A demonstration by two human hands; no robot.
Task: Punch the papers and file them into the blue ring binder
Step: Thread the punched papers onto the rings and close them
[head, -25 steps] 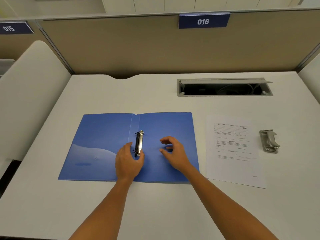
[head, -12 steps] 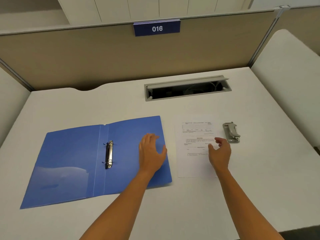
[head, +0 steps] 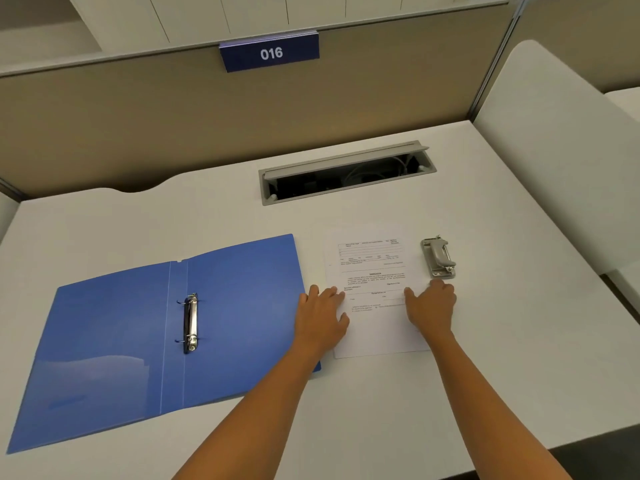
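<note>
- Blue ring binder point(head: 166, 337) lies open flat on the desk point(head: 381, 427), well left of both hands; its ring mechanism point(head: 190, 323) sits on the spine; whether the rings are parted, cannot tell
- Papers point(head: 375, 292) lie flat between binder and hole punch point(head: 438, 257); no holes visible along any edge; judged unpunched, so punching and filing both remain
- Left hand point(head: 320, 320) rests, fingers spread and flat, on the papers' left edge, clamped on nothing; right hand point(head: 431, 308) likewise open on the right edge, fingertips just short of the punch
- Against a second ago: both hands were at the binder's rings; half a second ago in transit, left over the binder's right cover, right above the sheet; now both bracket the papers; view has swung rightward
</note>
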